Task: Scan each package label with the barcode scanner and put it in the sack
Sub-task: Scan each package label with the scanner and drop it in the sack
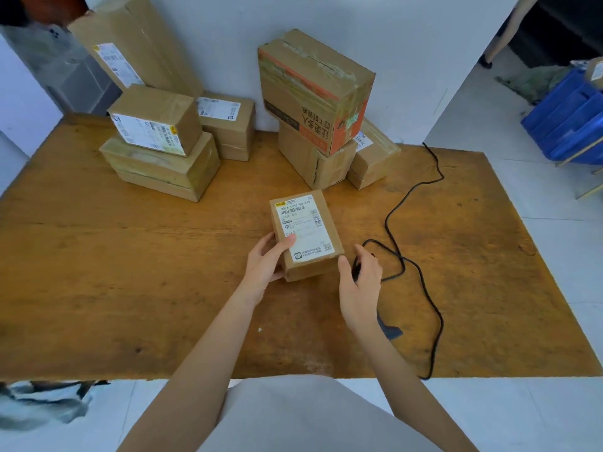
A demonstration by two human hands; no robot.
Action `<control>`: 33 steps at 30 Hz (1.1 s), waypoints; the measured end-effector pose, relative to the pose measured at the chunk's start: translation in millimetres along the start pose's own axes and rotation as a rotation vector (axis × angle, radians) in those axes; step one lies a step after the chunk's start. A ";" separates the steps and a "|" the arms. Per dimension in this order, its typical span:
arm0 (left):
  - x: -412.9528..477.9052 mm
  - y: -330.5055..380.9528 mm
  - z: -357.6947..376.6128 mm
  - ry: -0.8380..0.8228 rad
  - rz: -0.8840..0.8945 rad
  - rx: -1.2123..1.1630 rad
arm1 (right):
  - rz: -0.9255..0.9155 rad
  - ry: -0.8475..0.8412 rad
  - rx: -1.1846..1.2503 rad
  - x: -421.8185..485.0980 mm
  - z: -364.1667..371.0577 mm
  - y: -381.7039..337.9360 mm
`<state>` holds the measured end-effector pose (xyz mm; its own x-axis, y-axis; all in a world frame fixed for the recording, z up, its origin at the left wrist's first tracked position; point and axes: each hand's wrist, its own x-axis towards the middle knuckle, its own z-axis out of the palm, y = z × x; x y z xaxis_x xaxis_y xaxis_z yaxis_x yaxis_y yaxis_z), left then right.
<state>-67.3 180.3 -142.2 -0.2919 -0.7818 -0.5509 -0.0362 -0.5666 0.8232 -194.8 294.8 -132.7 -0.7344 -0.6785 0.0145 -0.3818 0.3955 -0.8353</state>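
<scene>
Middle of the frame there's a small cardboard package (306, 234) sitting on the wooden table (98, 256), label (305, 230) facing up with a barcode near its far end. The left hand (266, 264) is wrapped around the package's left side, thumb lying on the label's lower left corner, fingers tucked along the side wall. So that one's gripping the box.

The right hand (360, 280) is just right of the package's near corner, curled around the black barcode scanner (357, 267). You can only see a bit of the scanner's dark head poking out between the fingers, plus a dark bluish piece (390, 329) showing below the wrist. Its black cable (421, 272) loops over the right part of the table and drops off the near edge.

Farther back against the white wall (228, 44) are more boxes. Upper left: a long box (137, 44) leaning on the wall, and a labelled box (155, 120) stacked on a flat taped one (161, 166), with another labelled box (228, 125) behind them. Upper middle: a big box with orange print (313, 93) perched tilted on top of a plain one (318, 164), and a smaller box (373, 158) just to the right of those.

Blue crates (571, 119) are on the floor at the far right edge. Can't make out a sack anywhere for sure.
</scene>
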 end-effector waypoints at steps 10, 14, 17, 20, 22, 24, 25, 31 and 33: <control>-67.2 11.4 -74.7 0.380 0.039 -0.224 | -0.057 -0.600 0.258 -23.3 62.9 -74.0; -98.9 1.0 -133.3 0.591 0.094 -0.293 | -0.139 -0.816 0.271 -66.8 110.4 -110.8; -127.1 -7.9 -180.6 0.737 0.145 -0.341 | -0.181 -0.961 0.282 -109.4 144.8 -137.6; -151.6 -13.3 -236.7 0.856 0.162 -0.374 | -0.190 -1.070 0.277 -158.3 184.7 -163.8; -161.8 -16.4 -280.8 0.916 0.200 -0.372 | -0.208 -1.107 0.291 -190.4 215.0 -184.4; -173.7 -18.8 -328.7 0.950 0.218 -0.361 | -0.217 -1.124 0.312 -223.8 247.1 -204.5; -181.1 -18.9 -353.0 0.966 0.223 -0.348 | -0.214 -1.137 0.322 -241.3 262.2 -214.5; -213.8 -25.6 -480.8 1.053 0.181 -0.318 | -0.222 -1.217 0.271 -330.4 343.7 -264.4; -223.0 -22.7 -508.1 1.058 0.173 -0.363 | -0.208 -1.245 0.234 -350.0 364.5 -273.7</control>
<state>484.3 235.2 -107.6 0.6959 -0.5866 -0.4143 0.2561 -0.3364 0.9062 371.3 198.4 -109.4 0.3919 -0.8828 -0.2590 -0.2250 0.1810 -0.9574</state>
